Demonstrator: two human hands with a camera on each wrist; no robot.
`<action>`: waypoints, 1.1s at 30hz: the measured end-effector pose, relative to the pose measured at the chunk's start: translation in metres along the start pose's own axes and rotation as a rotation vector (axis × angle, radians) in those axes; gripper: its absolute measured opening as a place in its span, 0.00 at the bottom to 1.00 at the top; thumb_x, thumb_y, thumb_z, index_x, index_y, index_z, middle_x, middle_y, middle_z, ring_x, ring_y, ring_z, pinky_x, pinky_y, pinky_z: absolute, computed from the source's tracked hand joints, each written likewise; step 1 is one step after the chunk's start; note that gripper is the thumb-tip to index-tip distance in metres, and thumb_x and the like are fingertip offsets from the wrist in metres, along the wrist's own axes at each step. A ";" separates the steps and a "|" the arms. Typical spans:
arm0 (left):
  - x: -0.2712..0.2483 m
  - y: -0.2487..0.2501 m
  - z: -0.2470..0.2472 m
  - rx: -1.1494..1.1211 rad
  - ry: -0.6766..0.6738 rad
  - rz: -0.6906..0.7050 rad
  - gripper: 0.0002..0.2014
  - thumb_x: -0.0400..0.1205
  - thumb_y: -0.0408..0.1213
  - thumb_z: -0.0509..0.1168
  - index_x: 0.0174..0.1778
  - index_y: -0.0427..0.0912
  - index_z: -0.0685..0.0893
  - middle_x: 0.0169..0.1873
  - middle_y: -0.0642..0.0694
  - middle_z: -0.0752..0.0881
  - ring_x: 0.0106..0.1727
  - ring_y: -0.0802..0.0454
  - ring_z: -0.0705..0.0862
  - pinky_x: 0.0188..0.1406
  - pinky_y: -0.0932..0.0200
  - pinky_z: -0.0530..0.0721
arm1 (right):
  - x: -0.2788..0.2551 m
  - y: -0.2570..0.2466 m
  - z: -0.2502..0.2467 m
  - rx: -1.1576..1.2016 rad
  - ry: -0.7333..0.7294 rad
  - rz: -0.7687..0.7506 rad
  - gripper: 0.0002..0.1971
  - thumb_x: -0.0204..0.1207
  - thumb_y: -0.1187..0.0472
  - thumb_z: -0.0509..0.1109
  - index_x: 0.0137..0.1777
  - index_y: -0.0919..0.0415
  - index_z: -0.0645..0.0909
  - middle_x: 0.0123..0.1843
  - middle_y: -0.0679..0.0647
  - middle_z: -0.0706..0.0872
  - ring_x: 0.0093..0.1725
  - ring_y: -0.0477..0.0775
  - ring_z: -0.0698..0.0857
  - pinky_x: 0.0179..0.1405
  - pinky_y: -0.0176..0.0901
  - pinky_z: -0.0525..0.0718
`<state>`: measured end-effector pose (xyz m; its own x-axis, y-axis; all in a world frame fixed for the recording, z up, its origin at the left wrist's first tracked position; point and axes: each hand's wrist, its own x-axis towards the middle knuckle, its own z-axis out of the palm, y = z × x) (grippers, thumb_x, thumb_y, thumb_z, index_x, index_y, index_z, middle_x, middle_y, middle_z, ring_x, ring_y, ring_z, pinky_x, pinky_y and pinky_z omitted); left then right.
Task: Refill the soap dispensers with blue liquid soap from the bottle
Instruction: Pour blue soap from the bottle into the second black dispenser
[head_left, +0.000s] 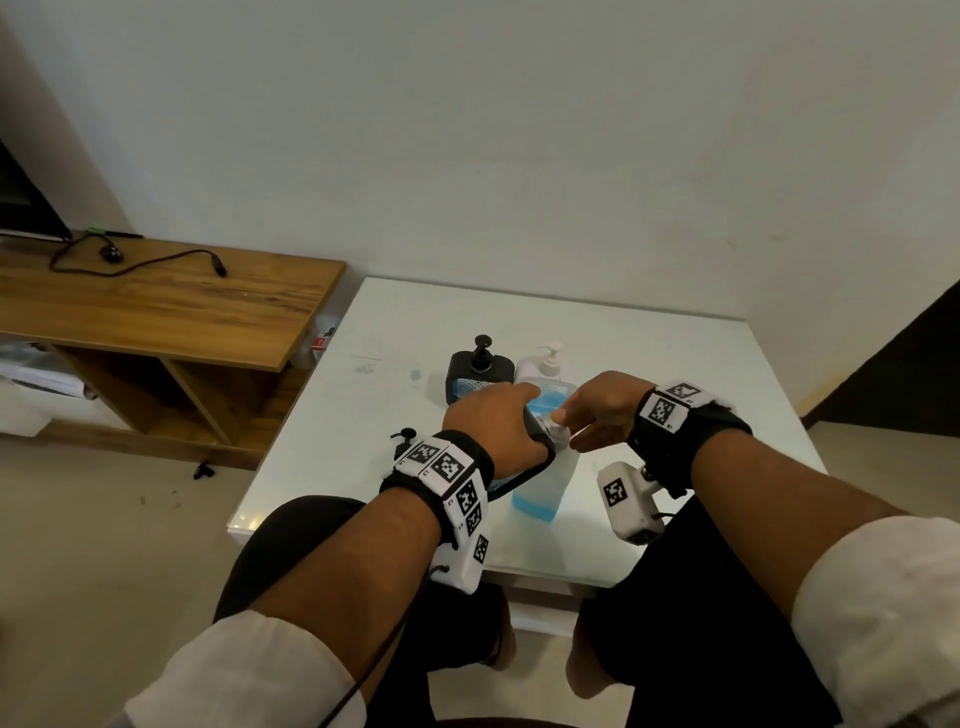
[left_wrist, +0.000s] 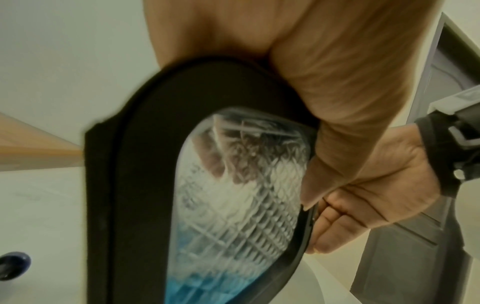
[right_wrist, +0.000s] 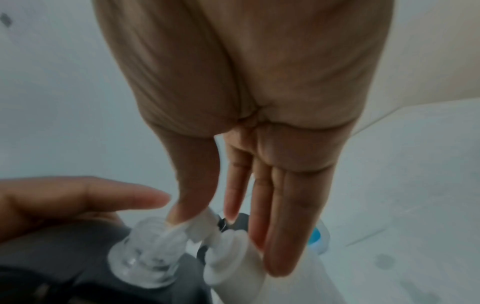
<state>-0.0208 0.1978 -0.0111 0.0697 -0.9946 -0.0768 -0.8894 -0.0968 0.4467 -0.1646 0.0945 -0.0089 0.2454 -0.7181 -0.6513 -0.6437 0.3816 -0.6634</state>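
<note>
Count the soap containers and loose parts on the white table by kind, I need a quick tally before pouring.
Black dispensers: 2, the rear black dispenser with its pump on, and the held black dispenser, pump off, gripped by the left hand
White pump bottle: 1
Clear bottle of blue soap: 1
Loose black pump head: 1
Total: 5

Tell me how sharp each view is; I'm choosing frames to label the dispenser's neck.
Head view: evenly, dimly lit, mostly sharp, edges bowed by the wide lens; the left hand grips the black dispenser. Left wrist view: close, soft, motion-smeared on the dispenser's black rim. Right wrist view: blurred throughout, though the clear threaded neck near the right hand's fingers is recognisable.
</note>
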 end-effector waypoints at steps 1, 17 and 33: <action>-0.001 0.000 0.000 -0.001 0.003 0.003 0.33 0.73 0.53 0.70 0.76 0.53 0.72 0.65 0.51 0.82 0.64 0.49 0.81 0.61 0.52 0.79 | -0.002 -0.001 -0.003 -0.019 -0.019 0.003 0.17 0.74 0.65 0.79 0.60 0.72 0.83 0.53 0.65 0.88 0.46 0.61 0.89 0.59 0.55 0.89; 0.004 0.009 0.001 0.057 0.002 0.027 0.32 0.75 0.52 0.69 0.76 0.53 0.72 0.66 0.51 0.81 0.65 0.49 0.81 0.60 0.52 0.79 | 0.005 0.003 -0.016 0.035 -0.074 0.015 0.23 0.73 0.67 0.80 0.66 0.75 0.80 0.57 0.70 0.87 0.48 0.64 0.90 0.51 0.52 0.90; 0.007 0.012 0.000 0.063 -0.020 0.022 0.34 0.74 0.53 0.70 0.77 0.54 0.70 0.67 0.51 0.81 0.66 0.50 0.80 0.62 0.52 0.78 | 0.001 -0.002 -0.015 -0.033 -0.065 0.001 0.21 0.74 0.69 0.79 0.65 0.75 0.81 0.56 0.71 0.88 0.48 0.66 0.90 0.51 0.53 0.91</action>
<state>-0.0306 0.1901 -0.0066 0.0418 -0.9955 -0.0854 -0.9174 -0.0721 0.3913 -0.1743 0.0839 -0.0027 0.2912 -0.6778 -0.6751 -0.6675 0.3616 -0.6509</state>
